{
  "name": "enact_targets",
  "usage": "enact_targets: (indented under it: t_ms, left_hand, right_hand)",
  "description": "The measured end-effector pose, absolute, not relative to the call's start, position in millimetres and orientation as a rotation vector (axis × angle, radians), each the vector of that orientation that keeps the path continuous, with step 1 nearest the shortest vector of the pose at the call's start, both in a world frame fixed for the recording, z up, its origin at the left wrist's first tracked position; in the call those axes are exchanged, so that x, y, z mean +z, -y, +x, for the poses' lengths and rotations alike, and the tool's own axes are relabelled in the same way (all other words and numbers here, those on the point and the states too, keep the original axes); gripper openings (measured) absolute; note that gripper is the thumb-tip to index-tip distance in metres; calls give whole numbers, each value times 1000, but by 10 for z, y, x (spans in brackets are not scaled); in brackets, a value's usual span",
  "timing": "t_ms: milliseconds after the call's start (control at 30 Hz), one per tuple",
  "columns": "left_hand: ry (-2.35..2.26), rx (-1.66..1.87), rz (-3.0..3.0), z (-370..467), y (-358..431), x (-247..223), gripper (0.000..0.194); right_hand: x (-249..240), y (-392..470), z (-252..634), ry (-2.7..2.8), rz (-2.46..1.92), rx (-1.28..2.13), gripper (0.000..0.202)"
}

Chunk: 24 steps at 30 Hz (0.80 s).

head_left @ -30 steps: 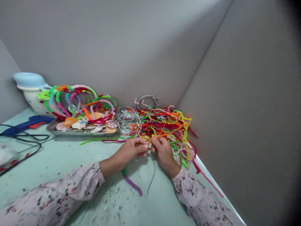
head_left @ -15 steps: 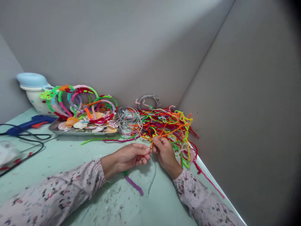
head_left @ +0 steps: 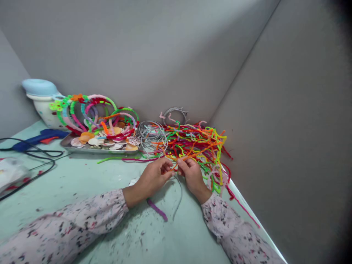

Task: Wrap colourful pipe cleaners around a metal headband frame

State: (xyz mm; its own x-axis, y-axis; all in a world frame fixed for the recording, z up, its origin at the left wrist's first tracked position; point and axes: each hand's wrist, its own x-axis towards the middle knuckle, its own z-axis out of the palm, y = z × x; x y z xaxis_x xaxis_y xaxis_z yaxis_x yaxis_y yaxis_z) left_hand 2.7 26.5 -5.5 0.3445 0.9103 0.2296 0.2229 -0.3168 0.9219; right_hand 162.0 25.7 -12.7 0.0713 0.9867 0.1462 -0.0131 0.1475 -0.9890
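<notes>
Between my two hands, at the middle of the head view, is an orange pipe cleaner [head_left: 174,167]. My left hand [head_left: 154,176] pinches it from the left with thumb and fingertips. From the right, my right hand [head_left: 190,175] grips it between thumb and index finger. A thin grey wire [head_left: 180,198] curves down onto the table from under the fingertips. The purple pipe cleaner [head_left: 157,209] lies below my left hand, its upper end hidden. Just behind my right hand spreads a tangled pile of coloured pipe cleaners [head_left: 189,141].
A metal tray [head_left: 101,150] holds shells and fuzzy coloured hoops. Coiled wires [head_left: 152,137] lie beside it. Farther left are a blue glue gun [head_left: 38,139], a black cable [head_left: 45,157], a plastic bag [head_left: 12,172] and a white jar with a blue lid [head_left: 41,88]. Grey walls stand behind.
My left hand has turned, its knuckles now higher and its fingers more curled around the orange pipe cleaner. My right hand has barely moved. The view has shifted slightly.
</notes>
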Motion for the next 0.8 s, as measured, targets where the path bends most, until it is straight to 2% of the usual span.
enact_targets:
  t_ms: [133,267,567,800]
  left_hand:
    - [-1083,994,1898,2,-258,-42,10]
    - [-1035,938,1785,4,-269,-18,15]
    - [-644,542,946,-54,-343,33,21]
    - [-595,592,915,-54,-331,-23,22]
  right_hand:
    - [-88,-241,1606,1208,-1133,1037,25]
    - [-125,-260,1624,1176,-1115,1056,25]
    - [-207,-301,1641,1058,-938,1239,25]
    - [-201,-317,1670,1122,-948,1227,24]
